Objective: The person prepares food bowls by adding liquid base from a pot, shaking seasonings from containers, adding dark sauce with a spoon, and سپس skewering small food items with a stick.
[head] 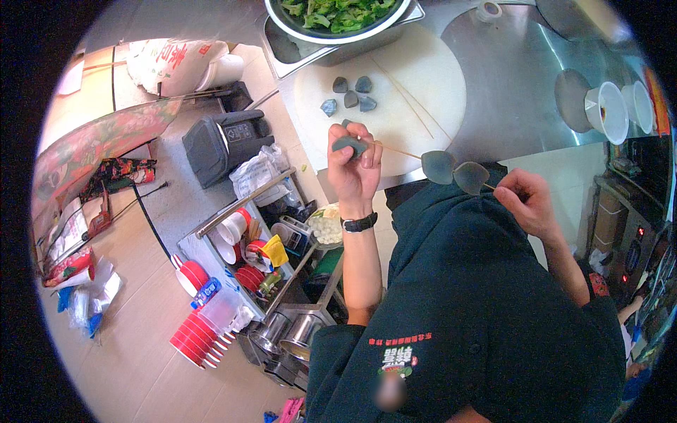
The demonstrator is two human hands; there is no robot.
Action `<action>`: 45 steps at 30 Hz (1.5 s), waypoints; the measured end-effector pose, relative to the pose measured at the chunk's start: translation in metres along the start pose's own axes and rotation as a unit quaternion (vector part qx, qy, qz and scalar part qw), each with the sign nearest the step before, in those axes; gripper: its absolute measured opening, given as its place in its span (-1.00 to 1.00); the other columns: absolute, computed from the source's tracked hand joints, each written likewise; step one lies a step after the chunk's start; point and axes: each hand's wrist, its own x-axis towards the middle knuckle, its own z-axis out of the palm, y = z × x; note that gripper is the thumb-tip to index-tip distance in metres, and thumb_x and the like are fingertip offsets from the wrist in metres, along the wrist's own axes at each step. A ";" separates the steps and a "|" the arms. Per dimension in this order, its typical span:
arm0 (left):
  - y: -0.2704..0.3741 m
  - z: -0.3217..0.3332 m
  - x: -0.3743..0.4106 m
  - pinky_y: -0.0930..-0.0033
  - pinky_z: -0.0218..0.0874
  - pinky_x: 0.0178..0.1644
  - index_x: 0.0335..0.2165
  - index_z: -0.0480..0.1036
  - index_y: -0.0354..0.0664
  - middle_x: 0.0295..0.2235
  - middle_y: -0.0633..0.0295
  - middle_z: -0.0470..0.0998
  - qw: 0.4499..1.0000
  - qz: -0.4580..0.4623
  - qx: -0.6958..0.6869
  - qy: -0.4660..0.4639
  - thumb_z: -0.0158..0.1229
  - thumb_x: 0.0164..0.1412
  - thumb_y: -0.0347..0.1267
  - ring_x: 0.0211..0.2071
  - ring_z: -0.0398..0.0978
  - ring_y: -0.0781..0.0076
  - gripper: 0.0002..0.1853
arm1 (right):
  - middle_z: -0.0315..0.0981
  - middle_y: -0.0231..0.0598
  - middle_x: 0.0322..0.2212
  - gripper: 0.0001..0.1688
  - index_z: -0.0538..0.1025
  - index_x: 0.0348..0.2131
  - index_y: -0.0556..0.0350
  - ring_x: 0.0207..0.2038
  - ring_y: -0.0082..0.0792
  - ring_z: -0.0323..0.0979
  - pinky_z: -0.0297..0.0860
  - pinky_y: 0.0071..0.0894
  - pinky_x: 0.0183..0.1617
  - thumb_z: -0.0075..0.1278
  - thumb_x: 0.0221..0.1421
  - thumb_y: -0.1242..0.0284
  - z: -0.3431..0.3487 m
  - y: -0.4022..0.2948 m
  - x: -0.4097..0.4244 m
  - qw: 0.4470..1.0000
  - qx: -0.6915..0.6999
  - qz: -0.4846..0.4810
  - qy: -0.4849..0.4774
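My right hand [526,203] pinches the blunt end of a thin wooden skewer [396,150] that slants across in front of my apron. Two flat, dark grey-green food pieces [438,167] are threaded on it, side by side near my right fingers. My left hand [354,158], a black-strapped watch on its wrist, grips a similar dark piece [349,145] at the skewer's other end. Whether the tip has pierced it is hidden by the fingers. Several more dark pieces [350,99] lie on the round white cutting board [317,79], with loose skewers [407,100] to their right.
A bowl of cut green vegetables [338,16] rests over a steel pan [296,50] behind the board. White paper cups [608,112] stand on the steel counter [502,106] at right. Below left is a cart [243,211] with bowls and containers. A dark bin [222,143] sits on the floor.
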 end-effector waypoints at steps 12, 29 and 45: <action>0.003 0.043 -0.011 0.29 0.12 -0.09 -0.19 0.31 -0.32 -0.35 0.13 0.38 0.979 0.042 -0.168 0.109 -0.14 0.24 -0.16 -0.26 0.31 0.32 -0.60 | 0.29 -0.46 -0.75 -0.85 0.45 -0.56 0.17 -0.69 -0.70 0.15 0.09 -0.64 -0.63 0.06 -0.01 0.47 0.009 -0.016 -0.003 1.000 -0.004 -0.011 -0.020; -0.001 0.059 -0.013 0.19 0.14 0.08 -0.27 0.34 -0.27 -0.26 0.09 0.43 0.974 0.096 -0.163 0.127 -0.24 0.27 -0.05 -0.10 0.35 0.20 -0.53 | 0.29 -0.48 -0.74 -0.85 0.43 -0.57 0.20 -0.68 -0.74 0.14 0.06 -0.68 -0.64 0.04 0.01 0.51 0.018 -0.026 -0.006 1.000 -0.012 -0.016 -0.019; -0.011 0.003 -0.088 0.34 0.10 -0.28 -0.38 0.30 -0.27 -0.38 0.08 0.35 0.933 0.098 -0.176 0.297 -0.12 0.17 -0.30 -0.38 0.24 0.30 -0.78 | 0.32 -0.41 -0.64 -0.77 0.43 -0.47 0.24 -0.55 -0.67 0.21 0.20 -0.61 -0.49 -0.04 0.12 0.40 0.018 0.123 0.075 0.982 -0.015 0.008 0.188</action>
